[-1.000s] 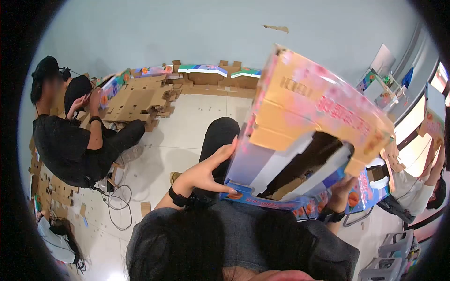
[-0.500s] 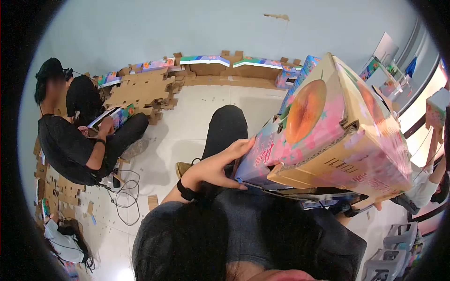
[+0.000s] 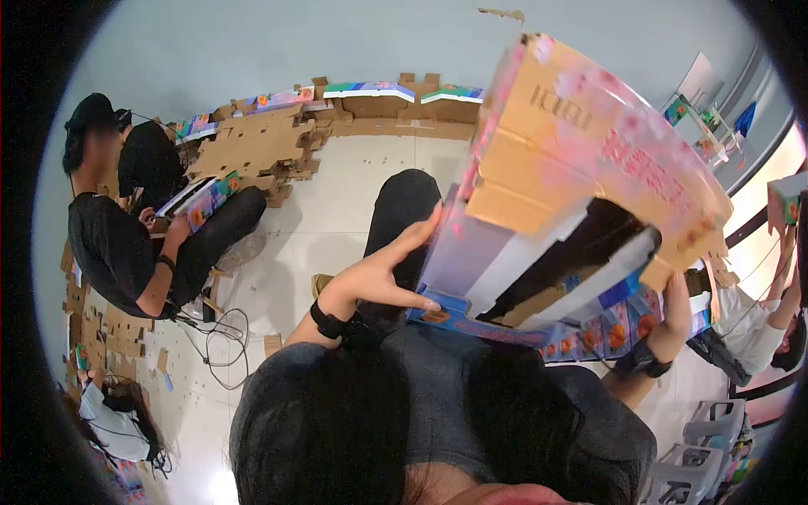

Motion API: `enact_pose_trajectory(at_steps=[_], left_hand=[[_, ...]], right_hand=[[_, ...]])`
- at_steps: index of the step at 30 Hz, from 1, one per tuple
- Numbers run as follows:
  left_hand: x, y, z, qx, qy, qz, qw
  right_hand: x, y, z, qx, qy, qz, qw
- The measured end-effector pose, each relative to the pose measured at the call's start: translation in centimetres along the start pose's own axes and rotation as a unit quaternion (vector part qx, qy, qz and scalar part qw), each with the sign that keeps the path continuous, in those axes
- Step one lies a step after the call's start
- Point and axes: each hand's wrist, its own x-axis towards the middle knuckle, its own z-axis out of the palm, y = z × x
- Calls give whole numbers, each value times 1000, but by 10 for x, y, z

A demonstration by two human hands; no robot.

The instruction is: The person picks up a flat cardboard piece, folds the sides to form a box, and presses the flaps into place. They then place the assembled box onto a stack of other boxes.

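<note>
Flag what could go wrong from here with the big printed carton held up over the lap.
1. The left hand only presses flat against the side of the carton, while the right hand grips a lower edge. The carton is tilted, so it might slip or swing.
2. The bottom flaps gape open, so they could bend or catch.
3. The raised carton blocks much of the view ahead. The seated person on the right is close and could get bumped.

The printed carton [image 3: 581, 194] has flipped back up, open underside showing; its peach face has turned away.
</note>
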Motion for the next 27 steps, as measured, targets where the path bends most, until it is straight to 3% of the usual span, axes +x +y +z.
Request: enact_pose_trajectory(at_steps=[1, 2, 3, 5, 7, 10, 11, 13, 14, 16, 17, 20, 23, 24, 27], left_hand=[[-1, -2, 1, -12, 11, -7, 1000], [-1, 0, 2, -18, 16, -11, 1000], [-1, -2, 3, -28, 19, -12, 999], [-2, -7, 6, -49, 24, -16, 998], [-3, -7, 6, -54, 20, -24, 998], [-2, -9, 7, -65, 13, -29, 997], [-2, -10, 8, -68, 11, -29, 997], [-1, -4, 9, -51, 8, -35, 998], [1, -3, 9, -41, 8, -35, 999], [2, -4, 9, -31, 1, -19, 999], [2, -5, 9, -25, 0, -9, 1000], [0, -13, 11, -9, 0, -9, 1000], [0, -12, 13, -34, 2, -36, 999], [2, -9, 13, -52, -4, -48, 998], [3, -6, 20, -28, 28, -56, 998]], right_hand=[[20, -20, -23, -151, -151, 9, 977], [27, -56, -19, -251, -227, -49, 940], [32, -85, -20, -324, -261, -20, 909], [46, -100, -41, -334, -239, -101, 906], [61, -103, -66, -219, -218, -88, 947], [66, -145, -80, -341, -66, -206, 915], [67, -154, -76, -366, -10, -283, 886], [70, -146, -71, -216, -39, -327, 919], [69, -126, -59, -150, -58, -299, 940], [66, -84, -36, -9, -85, -241, 967], [54, -44, -39, -56, -116, -196, 972], [34, 8, -9, 54, -161, -32, 985], [38, 30, 31, 201, -68, -85, 974], [51, 36, 33, 137, -60, -66, 987], [49, 13, 77, 233, -11, -114, 966]])
